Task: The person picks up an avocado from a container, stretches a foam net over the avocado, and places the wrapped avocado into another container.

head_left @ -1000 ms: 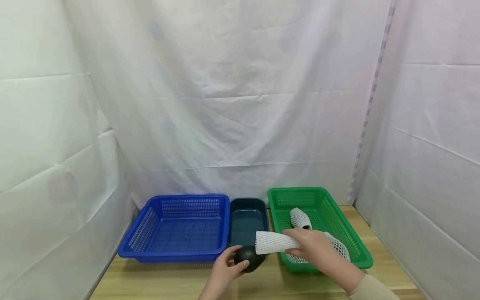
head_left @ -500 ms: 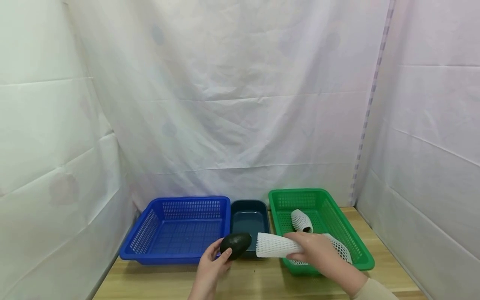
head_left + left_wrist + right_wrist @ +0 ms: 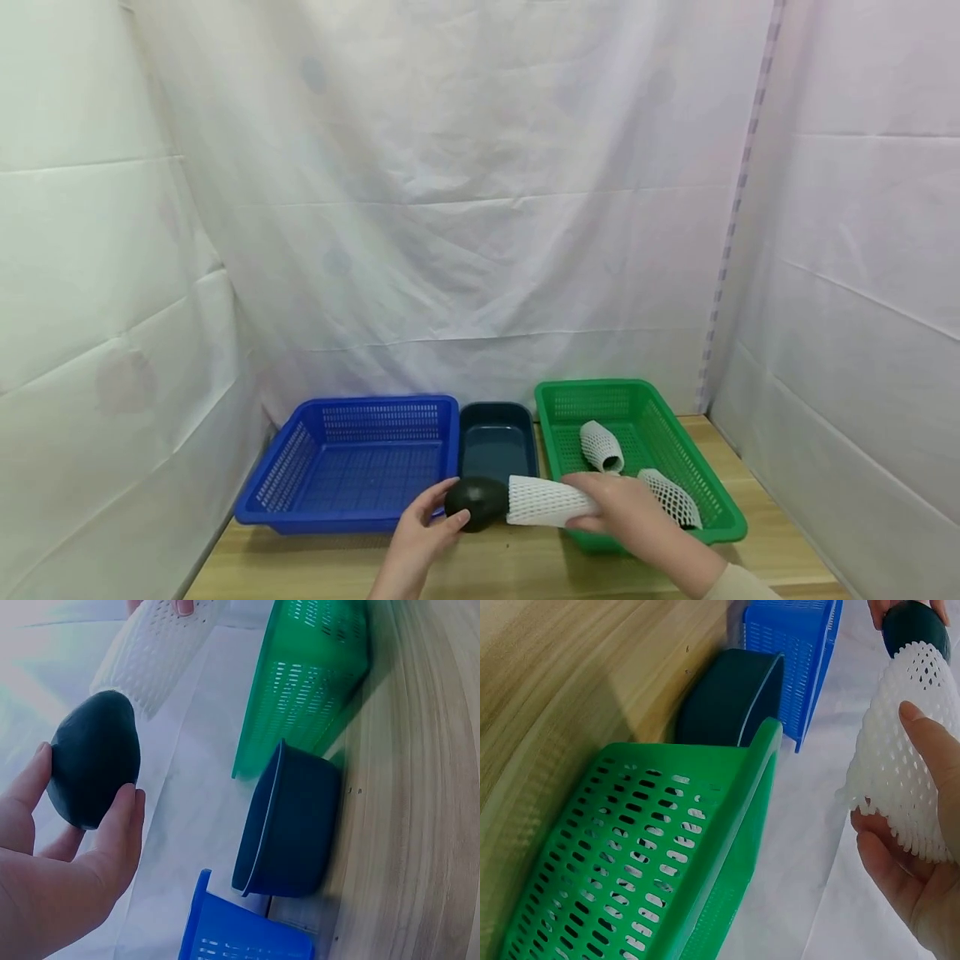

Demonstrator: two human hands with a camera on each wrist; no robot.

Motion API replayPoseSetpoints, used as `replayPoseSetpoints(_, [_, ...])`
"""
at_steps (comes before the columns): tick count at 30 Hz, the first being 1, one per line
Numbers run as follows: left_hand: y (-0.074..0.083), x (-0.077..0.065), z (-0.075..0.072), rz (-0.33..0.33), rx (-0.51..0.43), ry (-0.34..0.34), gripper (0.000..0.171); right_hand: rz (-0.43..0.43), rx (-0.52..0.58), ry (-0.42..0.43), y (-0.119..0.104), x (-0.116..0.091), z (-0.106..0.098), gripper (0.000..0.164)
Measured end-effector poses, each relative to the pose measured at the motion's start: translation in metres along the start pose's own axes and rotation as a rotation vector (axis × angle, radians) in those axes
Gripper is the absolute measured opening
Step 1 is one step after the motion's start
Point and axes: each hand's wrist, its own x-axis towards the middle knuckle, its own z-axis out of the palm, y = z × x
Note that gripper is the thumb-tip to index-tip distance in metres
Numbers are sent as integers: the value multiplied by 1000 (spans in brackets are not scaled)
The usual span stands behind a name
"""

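A dark avocado (image 3: 476,502) is held between the thumb and fingers of my left hand (image 3: 423,533). In the left wrist view the avocado (image 3: 96,759) looks smooth and egg-shaped, its narrower end towards a white foam net sleeve (image 3: 154,656). My right hand (image 3: 618,510) grips that foam net sleeve (image 3: 549,502) by its right end. The sleeve's left mouth meets the avocado's tip; in the right wrist view the sleeve (image 3: 907,742) seems to overlap the end of the avocado (image 3: 916,626). Both are held above the table, in front of the dark tray.
A blue basket (image 3: 360,518) stands at left, a dark teal tray (image 3: 498,442) in the middle, and a green basket (image 3: 708,467) at right. Inside the green basket lie two net-sleeved pieces (image 3: 600,446), with dark openings showing. White cloth (image 3: 480,267) hangs behind the wooden table (image 3: 337,567).
The left hand drew the avocado left and up, turning its tip towards the sleeve, then brought it right against the sleeve's mouth. The right hand, holding the sleeve, shifted slightly downward.
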Motion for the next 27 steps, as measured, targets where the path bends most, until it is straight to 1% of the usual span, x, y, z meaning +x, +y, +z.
replayPoseSetpoints(2, [-1, 0, 1, 7, 26, 0, 63, -12, 8, 17, -1, 0, 2, 50])
replayPoseSetpoints(4, [-2, 1, 2, 5, 30, -12, 62, -20, 5, 24, -1, 1, 3, 50])
replayPoseSetpoints(10, [-2, 2, 4, -18, 19, -52, 63, -10, 25, -20, -6, 5, 2, 50])
replayPoseSetpoints(17, [-2, 2, 8, -8, 17, -55, 62, -41, 78, -42, -10, 10, 5, 50])
replayPoseSetpoints(23, [-1, 1, 12, 9, 22, -67, 61, -78, 119, -14, -14, 14, 7, 49])
replayPoseSetpoints(27, [-1, 1, 15, 13, 28, -62, 61, -119, 82, 26, -18, 18, 9, 49])
